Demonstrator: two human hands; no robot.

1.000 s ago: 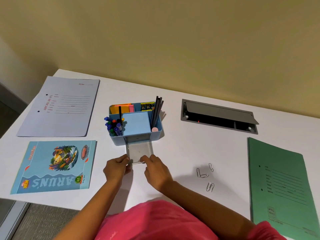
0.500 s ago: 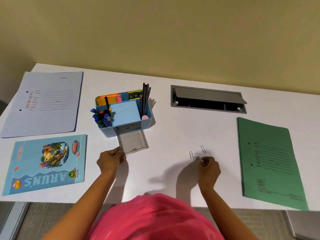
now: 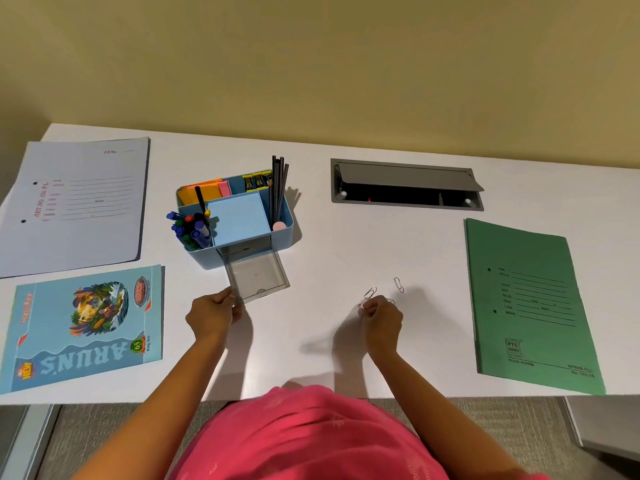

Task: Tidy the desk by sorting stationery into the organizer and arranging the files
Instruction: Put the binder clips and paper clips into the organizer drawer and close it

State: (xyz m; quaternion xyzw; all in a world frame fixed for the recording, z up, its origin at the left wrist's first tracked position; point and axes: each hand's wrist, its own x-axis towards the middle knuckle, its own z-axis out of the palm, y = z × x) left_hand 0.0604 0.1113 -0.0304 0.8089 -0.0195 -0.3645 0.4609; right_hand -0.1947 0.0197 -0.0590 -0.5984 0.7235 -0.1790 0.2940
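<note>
Two paper clips (image 3: 370, 292) lie clear; right hand (image 3: 381, 320) fingers (image 3: 371, 307) pinch a half-hidden third clip (image 3: 361, 306), left hand (image 3: 211, 313) grips drawer (image 3: 258, 277) corner.

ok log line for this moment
left hand holds open clear drawer | right hand pinches paper clip | loose clips on desk

blue organizer (image 3: 242, 252), green file (image 3: 530, 303), white desk (image 3: 346, 244)

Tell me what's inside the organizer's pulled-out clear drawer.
The clear drawer looks empty; its rear, under the blue organizer, is hidden. The left hand holds its front corner.
</note>
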